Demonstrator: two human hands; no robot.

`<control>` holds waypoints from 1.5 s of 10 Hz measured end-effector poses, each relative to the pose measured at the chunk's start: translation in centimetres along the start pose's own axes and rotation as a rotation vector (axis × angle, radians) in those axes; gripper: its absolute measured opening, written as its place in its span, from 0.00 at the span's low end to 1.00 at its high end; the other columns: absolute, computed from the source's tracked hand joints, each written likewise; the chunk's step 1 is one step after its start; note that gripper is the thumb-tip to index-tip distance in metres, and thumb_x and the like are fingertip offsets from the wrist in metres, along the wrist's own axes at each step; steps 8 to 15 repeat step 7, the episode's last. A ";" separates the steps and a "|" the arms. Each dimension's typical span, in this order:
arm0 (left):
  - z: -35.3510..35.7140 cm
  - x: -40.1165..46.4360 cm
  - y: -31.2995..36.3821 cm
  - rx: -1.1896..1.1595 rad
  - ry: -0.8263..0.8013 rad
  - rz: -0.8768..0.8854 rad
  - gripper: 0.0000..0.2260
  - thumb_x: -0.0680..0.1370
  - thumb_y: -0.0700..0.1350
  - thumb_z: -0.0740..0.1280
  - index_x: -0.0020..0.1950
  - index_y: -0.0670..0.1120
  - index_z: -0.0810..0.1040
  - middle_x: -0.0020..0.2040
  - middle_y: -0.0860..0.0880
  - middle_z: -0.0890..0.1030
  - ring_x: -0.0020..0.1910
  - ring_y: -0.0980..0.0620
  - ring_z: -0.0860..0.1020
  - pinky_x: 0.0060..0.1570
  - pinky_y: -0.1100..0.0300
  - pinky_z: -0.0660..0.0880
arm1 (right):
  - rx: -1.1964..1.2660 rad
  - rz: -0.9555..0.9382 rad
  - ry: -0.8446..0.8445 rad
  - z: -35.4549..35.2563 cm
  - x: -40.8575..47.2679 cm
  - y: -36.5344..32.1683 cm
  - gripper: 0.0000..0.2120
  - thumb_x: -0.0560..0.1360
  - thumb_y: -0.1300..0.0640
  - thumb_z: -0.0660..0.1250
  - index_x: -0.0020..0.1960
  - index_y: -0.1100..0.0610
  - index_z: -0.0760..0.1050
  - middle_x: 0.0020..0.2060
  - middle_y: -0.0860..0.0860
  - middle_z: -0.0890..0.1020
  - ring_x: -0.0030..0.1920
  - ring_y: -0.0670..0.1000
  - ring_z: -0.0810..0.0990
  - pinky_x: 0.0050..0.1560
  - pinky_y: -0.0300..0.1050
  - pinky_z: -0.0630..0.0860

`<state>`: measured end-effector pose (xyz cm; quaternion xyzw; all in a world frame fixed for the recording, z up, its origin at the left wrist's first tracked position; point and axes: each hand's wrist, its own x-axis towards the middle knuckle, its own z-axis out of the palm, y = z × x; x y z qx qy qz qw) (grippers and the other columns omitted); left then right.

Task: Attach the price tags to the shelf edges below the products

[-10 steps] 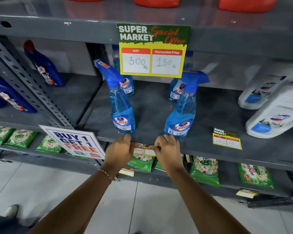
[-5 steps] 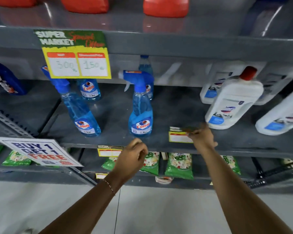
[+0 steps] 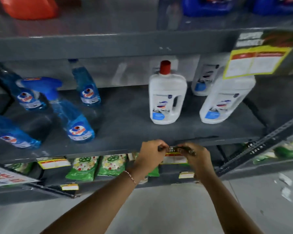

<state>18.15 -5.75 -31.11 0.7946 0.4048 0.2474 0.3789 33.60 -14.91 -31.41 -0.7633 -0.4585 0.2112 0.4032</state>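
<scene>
A small green, red and yellow price tag hangs at the front edge of the grey middle shelf, below a white red-capped bottle. My left hand pinches the tag's top left corner. My right hand pinches its top right corner. Both hands press it against the shelf edge. Another price tag hangs from the same edge farther left, below the blue spray bottles. The view is blurred.
A large offer sign hangs from the upper shelf at right, before another white bottle. Green packets fill the lower shelf, with small tags on its edge. A slotted upright slants at right. A promo sign shows at left.
The view has swung right. My right hand took the tag lying on the shelf and brought it to the shelf edge under the white bottle; my left hand joined it there.
</scene>
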 end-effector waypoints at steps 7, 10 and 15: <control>5.1 2.3 0.5 0.795 -0.073 0.207 0.11 0.73 0.44 0.69 0.48 0.45 0.68 0.34 0.45 0.81 0.25 0.40 0.78 0.22 0.58 0.66 | -0.414 -0.022 0.427 -1.9 2.3 6.9 0.10 0.68 0.54 0.75 0.39 0.53 0.74 0.39 0.51 0.79 0.43 0.57 0.74 0.43 0.51 0.65; 5.1 2.3 0.5 0.795 -0.073 0.207 0.11 0.73 0.44 0.69 0.48 0.45 0.68 0.34 0.45 0.81 0.25 0.40 0.78 0.22 0.58 0.66 | -0.414 -0.022 0.427 -1.9 2.3 6.9 0.10 0.68 0.54 0.75 0.39 0.53 0.74 0.39 0.51 0.79 0.43 0.57 0.74 0.43 0.51 0.65; 5.1 2.3 0.5 0.795 -0.073 0.207 0.11 0.73 0.44 0.69 0.48 0.45 0.68 0.34 0.45 0.81 0.25 0.40 0.78 0.22 0.58 0.66 | -0.414 -0.022 0.427 -1.9 2.3 6.9 0.10 0.68 0.54 0.75 0.39 0.53 0.74 0.39 0.51 0.79 0.43 0.57 0.74 0.43 0.51 0.65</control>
